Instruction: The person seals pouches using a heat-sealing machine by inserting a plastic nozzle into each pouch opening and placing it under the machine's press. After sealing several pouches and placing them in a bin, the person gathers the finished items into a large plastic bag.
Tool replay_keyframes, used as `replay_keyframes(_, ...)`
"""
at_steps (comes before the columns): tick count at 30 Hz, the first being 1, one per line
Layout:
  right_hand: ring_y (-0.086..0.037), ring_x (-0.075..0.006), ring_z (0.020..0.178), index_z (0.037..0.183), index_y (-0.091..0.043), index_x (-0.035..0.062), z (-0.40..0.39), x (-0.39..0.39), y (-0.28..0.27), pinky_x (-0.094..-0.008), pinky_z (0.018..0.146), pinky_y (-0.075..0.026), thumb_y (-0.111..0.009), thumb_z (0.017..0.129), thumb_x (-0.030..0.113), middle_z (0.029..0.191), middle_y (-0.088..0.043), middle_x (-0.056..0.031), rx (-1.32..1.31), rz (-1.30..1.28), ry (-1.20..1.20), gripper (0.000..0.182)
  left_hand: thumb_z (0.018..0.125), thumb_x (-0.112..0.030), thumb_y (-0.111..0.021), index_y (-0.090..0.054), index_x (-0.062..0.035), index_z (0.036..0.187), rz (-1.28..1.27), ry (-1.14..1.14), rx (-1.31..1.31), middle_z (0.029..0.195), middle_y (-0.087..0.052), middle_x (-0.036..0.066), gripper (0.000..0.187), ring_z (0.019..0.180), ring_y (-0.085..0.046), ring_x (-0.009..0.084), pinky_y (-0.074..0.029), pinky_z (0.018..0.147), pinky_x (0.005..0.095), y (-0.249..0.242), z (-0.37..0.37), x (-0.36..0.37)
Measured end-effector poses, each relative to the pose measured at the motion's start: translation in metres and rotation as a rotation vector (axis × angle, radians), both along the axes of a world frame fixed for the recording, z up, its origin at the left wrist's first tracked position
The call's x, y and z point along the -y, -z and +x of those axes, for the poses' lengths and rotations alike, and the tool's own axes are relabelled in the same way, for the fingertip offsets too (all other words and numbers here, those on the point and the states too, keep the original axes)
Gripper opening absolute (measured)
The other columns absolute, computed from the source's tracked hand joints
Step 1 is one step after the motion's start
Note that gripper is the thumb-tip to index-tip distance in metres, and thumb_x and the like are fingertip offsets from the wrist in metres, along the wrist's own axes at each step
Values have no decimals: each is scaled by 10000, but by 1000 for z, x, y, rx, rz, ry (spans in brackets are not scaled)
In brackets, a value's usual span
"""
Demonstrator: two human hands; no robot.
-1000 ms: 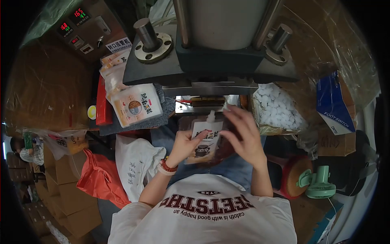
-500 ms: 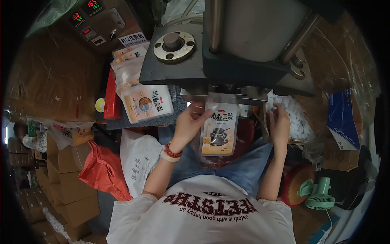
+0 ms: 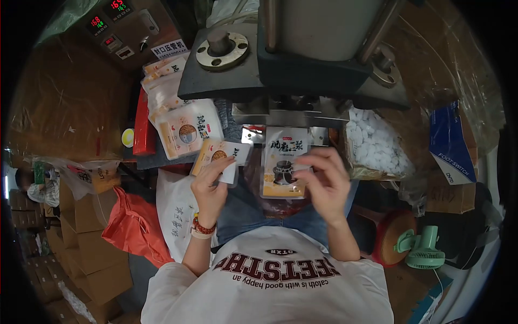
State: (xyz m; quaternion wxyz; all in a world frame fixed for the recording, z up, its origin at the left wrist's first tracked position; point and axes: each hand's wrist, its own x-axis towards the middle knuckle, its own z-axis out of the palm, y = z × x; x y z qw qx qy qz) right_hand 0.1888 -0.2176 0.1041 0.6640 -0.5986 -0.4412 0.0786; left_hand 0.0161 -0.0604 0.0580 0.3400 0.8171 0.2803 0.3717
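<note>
The printed pouch (image 3: 282, 162) is white with black lettering, a dark pot picture and a yellow-orange base. The smaller pouch (image 3: 220, 155) is orange and white. The caps (image 3: 377, 143) are white. The beaded bracelet (image 3: 203, 227) is red.

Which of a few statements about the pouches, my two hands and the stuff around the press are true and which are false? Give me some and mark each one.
1. The left hand holds a pouch off to the left of the press. True.
2. The right hand is down in the container of white caps. False: it is at the right edge of the printed pouch that hangs below the press.
3. A stack of pouches lies left of the press. True.
4. The small fan at lower right is red. False: it is green.
5. The blue box at right reads FOOTSWITCH. True.
</note>
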Motion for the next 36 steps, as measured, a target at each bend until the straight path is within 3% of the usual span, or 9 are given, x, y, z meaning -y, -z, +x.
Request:
replay_keyframes(4,-631,-239,916,923,-681,-19,-14,-25,18,-319,784,-509,-755,708,-11,960,-644,-126,326,119,-114,227,701,65,-592,-701,-24,946,237,187,8,964,-705,106,283,974,-666,266,-510,841,342,-22,15,21)
replay_keyframes(10,-616,-265,909,988,-661,3,3,-6,8,-358,822,-489,-767,710,74,1002,-635,-120,173,-60,-103,305,753,-3,-654,-702,-13,971,38,415,35,880,-704,114,224,770,-696,202,-537,684,293,-26,28,29)
replay_keyframes(13,-616,-257,937,1069,-626,5,18,2,10,-319,831,-477,-743,748,68,1055,-628,-125,129,-102,165,347,881,-158,-681,-696,34,958,-821,348,-202,918,-707,54,207,763,-652,89,-515,646,251,15,54,24)
replay_keyframes(21,-594,-293,889,1002,-631,-9,101,30,43,-343,810,-461,-628,842,35,941,-626,-130,289,-503,675,166,865,-108,-674,-651,48,1002,-1401,383,159,962,-688,96,209,817,-669,147,-540,716,274,20,105,-4)
replay_keyframes(27,-569,-344,929,1022,-639,19,109,35,54,-402,804,-456,-623,811,28,941,-613,-121,313,-763,595,212,866,-215,-693,-660,36,1018,-1038,376,-105,930,-697,77,295,812,-653,139,-519,718,288,5,98,-12)
replay_keyframes(30,-582,-289,883,1014,-634,18,110,42,52,-368,793,-460,-626,835,43,948,-616,-101,563,-611,690,181,832,-279,-704,-550,-22,1253,132,-154,-258,1246,-581,156,517,1141,-551,256,-408,961,387,10,60,-33)
replay_keyframes(31,-582,-289,883,1014,-634,18,105,44,48,-368,793,-460,-626,835,43,948,-616,-101,561,-611,690,181,832,-279,-704,-550,-22,1253,133,-153,-260,1246,-581,156,517,1141,-551,256,-408,961,387,10,46,-36)
replay_keyframes(33,-568,-234,918,996,-625,7,85,39,32,-324,817,-452,-645,840,30,952,-608,-100,159,-299,669,159,810,-183,-688,-499,-86,1313,681,-440,-819,1385,-471,139,546,1275,-440,276,-346,1029,423,12,17,-41)
replay_keyframes(36,-558,-218,956,986,-616,-13,51,25,25,-303,849,-438,-667,825,-3,965,-597,-115,-132,64,404,169,757,-69,-659,-555,-113,1261,612,-29,-664,1316,-547,102,516,1249,-484,262,-363,1025,432,35,-24,-49)
